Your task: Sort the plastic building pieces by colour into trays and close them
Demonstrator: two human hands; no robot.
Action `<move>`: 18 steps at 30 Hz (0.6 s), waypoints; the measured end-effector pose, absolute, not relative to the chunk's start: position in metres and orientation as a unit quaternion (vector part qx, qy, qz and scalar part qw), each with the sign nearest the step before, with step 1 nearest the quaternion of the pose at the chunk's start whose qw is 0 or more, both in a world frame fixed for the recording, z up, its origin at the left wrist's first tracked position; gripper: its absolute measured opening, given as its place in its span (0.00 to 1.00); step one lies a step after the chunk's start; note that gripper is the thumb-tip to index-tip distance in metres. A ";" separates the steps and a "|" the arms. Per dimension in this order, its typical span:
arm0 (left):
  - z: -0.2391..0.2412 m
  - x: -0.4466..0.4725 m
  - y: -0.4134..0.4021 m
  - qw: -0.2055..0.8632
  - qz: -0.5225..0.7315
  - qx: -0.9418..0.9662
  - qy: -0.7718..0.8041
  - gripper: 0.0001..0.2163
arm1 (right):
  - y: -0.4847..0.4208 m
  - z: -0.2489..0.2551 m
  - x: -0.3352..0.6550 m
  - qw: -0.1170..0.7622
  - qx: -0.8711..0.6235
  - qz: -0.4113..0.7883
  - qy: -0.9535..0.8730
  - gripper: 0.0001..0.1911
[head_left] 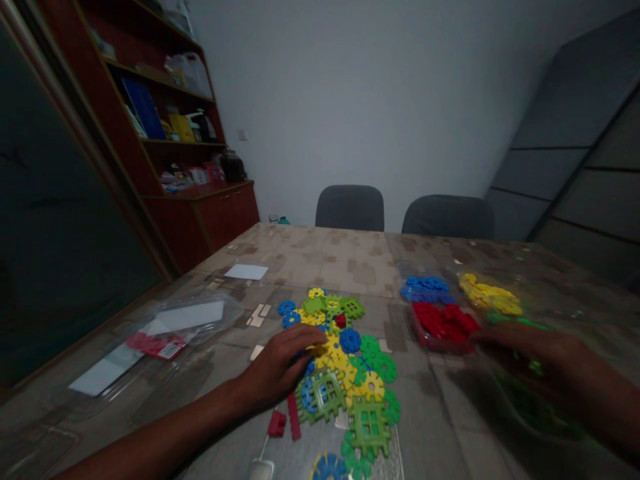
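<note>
My left hand (284, 360) rests at the left side of a pile of plastic building pieces, its fingers and thumb closed around a yellow piece (318, 347). The pile has notched discs such as a blue disc (351, 341) and a green disc (384, 367), plus green window panels (370, 423). Beside my left wrist lie a red stick (293, 417) and a small red block (277, 424). My right hand (543, 357) hangs over a clear tub of green pieces (540, 410); its fingers are blurred and partly hidden, with green bits showing just under the palm.
Tubs of red pieces (443, 323), blue pieces (426, 289) and yellow pieces (490, 295) stand at the right. Clear packaging (193, 317) with white cards lies on the left of the table (340, 257). Two grey chairs (350, 207) stand behind it, and a shelf cabinet (200, 220) is at the back left.
</note>
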State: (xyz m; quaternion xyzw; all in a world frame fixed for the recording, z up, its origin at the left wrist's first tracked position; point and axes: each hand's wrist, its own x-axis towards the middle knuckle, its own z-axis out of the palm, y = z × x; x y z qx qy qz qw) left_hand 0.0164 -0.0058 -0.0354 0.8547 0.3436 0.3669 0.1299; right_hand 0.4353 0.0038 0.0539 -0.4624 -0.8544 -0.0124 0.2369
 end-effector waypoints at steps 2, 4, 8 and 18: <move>-0.034 0.016 -0.005 0.122 0.382 0.838 0.370 0.14 | 0.001 0.060 0.418 0.222 -0.407 0.046 -0.885 0.15; -0.033 0.015 -0.004 0.115 0.393 0.819 0.403 0.14 | -0.003 0.061 0.394 0.210 -0.375 0.090 -0.899 0.17; -0.033 0.012 -0.003 0.105 0.400 0.800 0.435 0.14 | -0.014 0.049 0.341 0.163 -0.350 0.165 -0.908 0.14; -0.033 0.015 -0.006 0.102 0.408 0.818 0.393 0.15 | -0.007 0.046 0.325 0.150 -0.375 0.133 -0.905 0.15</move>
